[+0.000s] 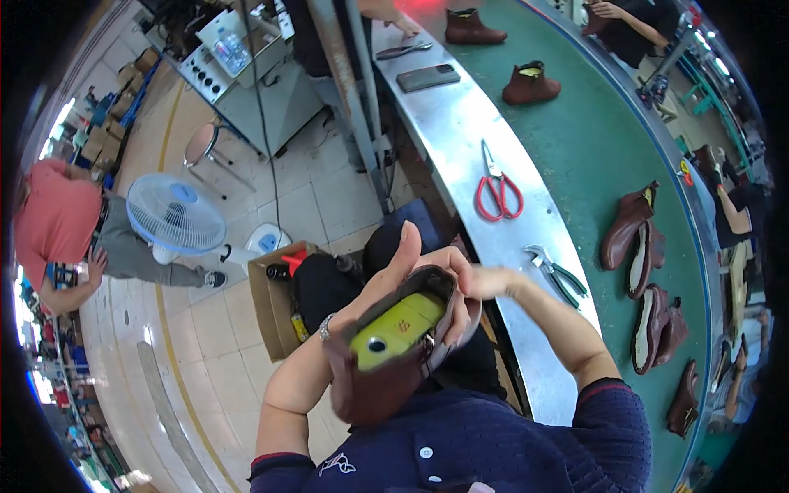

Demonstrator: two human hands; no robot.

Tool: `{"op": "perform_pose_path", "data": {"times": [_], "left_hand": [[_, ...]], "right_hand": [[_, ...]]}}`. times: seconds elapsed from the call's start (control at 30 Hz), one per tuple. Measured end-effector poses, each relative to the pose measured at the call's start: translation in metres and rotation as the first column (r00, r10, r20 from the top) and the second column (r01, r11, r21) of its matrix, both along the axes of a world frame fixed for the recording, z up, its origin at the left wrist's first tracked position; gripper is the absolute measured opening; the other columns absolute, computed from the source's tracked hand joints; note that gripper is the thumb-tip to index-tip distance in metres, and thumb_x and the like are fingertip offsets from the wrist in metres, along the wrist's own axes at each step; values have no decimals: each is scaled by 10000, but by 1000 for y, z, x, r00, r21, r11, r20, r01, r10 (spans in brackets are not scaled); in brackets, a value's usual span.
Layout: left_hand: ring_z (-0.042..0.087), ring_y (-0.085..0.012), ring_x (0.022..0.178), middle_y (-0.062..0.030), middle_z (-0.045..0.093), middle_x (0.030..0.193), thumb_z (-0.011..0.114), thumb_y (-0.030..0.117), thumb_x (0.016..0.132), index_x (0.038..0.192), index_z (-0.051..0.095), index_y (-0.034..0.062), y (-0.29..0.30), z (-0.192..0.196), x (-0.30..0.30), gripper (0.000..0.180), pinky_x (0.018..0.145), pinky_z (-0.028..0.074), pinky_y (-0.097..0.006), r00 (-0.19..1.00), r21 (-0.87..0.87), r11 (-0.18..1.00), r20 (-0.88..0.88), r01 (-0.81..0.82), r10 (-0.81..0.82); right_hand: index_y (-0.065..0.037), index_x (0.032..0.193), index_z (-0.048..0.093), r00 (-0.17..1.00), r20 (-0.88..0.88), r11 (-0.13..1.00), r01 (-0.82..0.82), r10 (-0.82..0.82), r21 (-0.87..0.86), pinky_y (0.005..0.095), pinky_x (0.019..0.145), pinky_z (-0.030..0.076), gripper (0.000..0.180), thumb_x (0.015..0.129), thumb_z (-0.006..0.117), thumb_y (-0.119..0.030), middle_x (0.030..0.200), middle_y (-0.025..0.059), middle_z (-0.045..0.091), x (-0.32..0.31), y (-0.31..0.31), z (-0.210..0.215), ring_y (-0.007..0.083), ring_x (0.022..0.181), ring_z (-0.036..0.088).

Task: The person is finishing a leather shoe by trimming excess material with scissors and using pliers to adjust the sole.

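Note:
A brown leather ankle boot [370, 393] is held up in front of my chest, its opening turned upward. Inside it shows a yellow-green insert [399, 329] with a round metal-rimmed hole. My left hand [411, 267], with a bracelet at the wrist, is closed around the far side of the boot, its thumb pointing up. My right hand [491, 283] reaches in from the right and meets the left hand at the boot's far edge. It is blurred, and its fingertips are hidden behind the left hand and boot.
On the metal ledge [538, 215] lie red-handled scissors [499, 195], green-handled pliers [555, 275], a phone [427, 77] and another pair of pliers [403, 51]. Several brown boots [629, 226] stand or lie on the green conveyor belt [567, 148]. A cardboard box [275, 316] and a fan [176, 218] are at left.

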State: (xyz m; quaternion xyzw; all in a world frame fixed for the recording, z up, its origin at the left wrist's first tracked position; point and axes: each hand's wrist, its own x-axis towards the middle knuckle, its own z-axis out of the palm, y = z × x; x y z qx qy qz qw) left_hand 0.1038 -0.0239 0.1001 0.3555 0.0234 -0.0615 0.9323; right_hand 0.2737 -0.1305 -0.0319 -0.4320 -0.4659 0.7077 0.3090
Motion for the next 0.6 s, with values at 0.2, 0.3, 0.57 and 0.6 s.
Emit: {"op": "perform_pose_path", "data": {"times": [0.2,0.3,0.57,0.6], "left_hand": [[572,-274,1144,-173,609,1190,257,714,911,1390,382,25,29,-15,54,849,986,460,-402,953,-112,953,-147,-283,266],[564,-320,1159,-209,592,1220,216,659,959,1344,448,10,59,-77,34,790,1024,419,-448,952,-53,952,-56,-302,299],[593,-369,1109,-240,577,1246,226,566,1005,1309,479,-10,45,-117,-31,699,1009,427,-490,911,7,934,-218,-358,351],[595,-367,1106,-238,580,1242,230,560,1007,1307,480,-9,45,-119,-35,690,1006,430,-490,900,46,932,-249,-359,359]], "right_hand": [[-28,1103,608,483,-402,619,697,-778,-361,242,711,503,394,904,651,-366,906,26,672,-44,-96,-44,141,801,637],[-50,1198,595,286,-641,604,716,-712,-351,304,816,516,397,963,549,-366,1079,67,676,-6,-126,-42,188,955,649],[32,1130,585,-546,-212,-529,838,-811,-133,381,732,580,427,941,613,-350,1084,117,647,199,-55,-45,221,912,647],[51,1166,546,-584,-196,-573,811,-787,-118,392,756,594,439,940,617,-319,1097,147,630,225,-46,-54,238,913,642]]}}
